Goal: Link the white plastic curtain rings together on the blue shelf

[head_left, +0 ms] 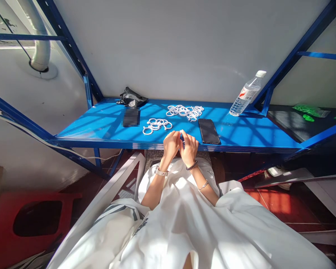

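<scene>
My left hand (171, 143) and my right hand (189, 148) meet at the front edge of the blue table (106, 127). The fingers of both are bent and closed together around a small white piece (181, 132), mostly hidden by the fingertips. Just beyond my left hand lies a small group of white plastic rings (156, 124). Farther back is a larger pile of similar white rings (184, 111), some overlapping. A black smartphone (209, 131) lies flat to the right of my right hand.
A clear water bottle (246, 95) with a white cap stands at the back right. At the back left are a crumpled black plastic bag (131, 98) and a blurred dark rectangular item (131, 117). Blue metal frame bars (72, 48) rise at both sides.
</scene>
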Motion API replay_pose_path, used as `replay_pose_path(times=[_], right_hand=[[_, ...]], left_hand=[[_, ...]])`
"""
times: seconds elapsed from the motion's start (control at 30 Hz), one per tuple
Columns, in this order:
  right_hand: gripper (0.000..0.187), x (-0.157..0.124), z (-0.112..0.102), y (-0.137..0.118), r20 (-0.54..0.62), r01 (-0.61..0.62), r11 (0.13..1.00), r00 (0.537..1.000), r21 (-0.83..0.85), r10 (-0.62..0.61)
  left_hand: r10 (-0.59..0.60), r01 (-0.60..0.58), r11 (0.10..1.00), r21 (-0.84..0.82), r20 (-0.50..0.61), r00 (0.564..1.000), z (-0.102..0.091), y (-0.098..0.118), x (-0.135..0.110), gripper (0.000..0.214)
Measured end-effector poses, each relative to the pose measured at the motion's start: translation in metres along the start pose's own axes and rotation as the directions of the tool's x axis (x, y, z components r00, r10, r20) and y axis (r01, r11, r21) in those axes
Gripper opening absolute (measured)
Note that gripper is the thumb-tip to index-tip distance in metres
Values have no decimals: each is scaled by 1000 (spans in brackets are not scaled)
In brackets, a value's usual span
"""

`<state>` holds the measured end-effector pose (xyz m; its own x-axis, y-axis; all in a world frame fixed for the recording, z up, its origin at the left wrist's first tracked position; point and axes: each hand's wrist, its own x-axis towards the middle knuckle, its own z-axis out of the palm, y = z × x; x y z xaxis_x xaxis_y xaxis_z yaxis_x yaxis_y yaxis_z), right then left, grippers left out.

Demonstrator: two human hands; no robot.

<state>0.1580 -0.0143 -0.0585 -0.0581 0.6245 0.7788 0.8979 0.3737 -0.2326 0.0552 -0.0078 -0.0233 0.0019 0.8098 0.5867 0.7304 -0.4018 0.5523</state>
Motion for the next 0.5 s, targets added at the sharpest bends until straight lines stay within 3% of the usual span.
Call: replay_pose_path(times=[0.5], right_hand=[[45, -1, 2, -1, -10, -40, 997, 999, 73, 41]], left_hand=[[34, -34, 999, 24, 8, 999, 0, 0, -1, 33]])
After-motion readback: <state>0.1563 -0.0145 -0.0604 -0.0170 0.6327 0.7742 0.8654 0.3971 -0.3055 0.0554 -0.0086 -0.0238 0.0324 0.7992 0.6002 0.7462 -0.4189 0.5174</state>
